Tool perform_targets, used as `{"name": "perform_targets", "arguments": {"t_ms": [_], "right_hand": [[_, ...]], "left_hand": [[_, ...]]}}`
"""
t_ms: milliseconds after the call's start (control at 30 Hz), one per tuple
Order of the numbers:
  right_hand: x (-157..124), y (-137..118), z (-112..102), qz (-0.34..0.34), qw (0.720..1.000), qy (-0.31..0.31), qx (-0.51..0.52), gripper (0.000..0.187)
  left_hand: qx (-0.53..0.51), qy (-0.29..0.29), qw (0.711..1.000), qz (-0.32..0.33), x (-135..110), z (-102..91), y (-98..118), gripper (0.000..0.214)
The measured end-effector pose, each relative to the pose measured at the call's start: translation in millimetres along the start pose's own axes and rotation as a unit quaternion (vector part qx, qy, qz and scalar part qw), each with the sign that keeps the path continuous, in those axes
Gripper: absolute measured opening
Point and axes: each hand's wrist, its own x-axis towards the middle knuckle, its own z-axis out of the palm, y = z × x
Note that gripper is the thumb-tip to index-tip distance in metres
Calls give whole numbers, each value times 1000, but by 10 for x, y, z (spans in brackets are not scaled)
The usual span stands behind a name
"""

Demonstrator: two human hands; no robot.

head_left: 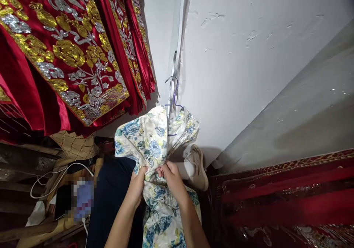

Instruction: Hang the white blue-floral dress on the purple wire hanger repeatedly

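A white garment with blue and yellow flowers (pixel 151 141) hangs on a thin wire hanger (pixel 173 93) against the white wall. My left hand (pixel 137 186) and my right hand (pixel 171 177) both pinch the cloth at its front, close together, fingers closed on the fabric. The lower part of the garment falls between my forearms.
Red robes with gold and silver embroidery (pixel 63 49) hang at the upper left. More red cloth under clear plastic (pixel 279 192) lies at the right. A white cable (pixel 55 176), a woven item (pixel 74 145) and clutter sit at the lower left. A beige shoe (pixel 199 167) shows behind the garment.
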Motion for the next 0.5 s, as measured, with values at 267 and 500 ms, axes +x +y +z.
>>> {"name": "perform_targets", "arguments": {"t_ms": [267, 500], "right_hand": [[-322, 160, -99, 54, 994, 67, 68, 39], [-563, -23, -32, 44, 986, 154, 53, 34]], "left_hand": [[164, 232, 900, 332, -73, -106, -175, 57], [371, -95, 860, 339, -321, 302, -236, 19]]}}
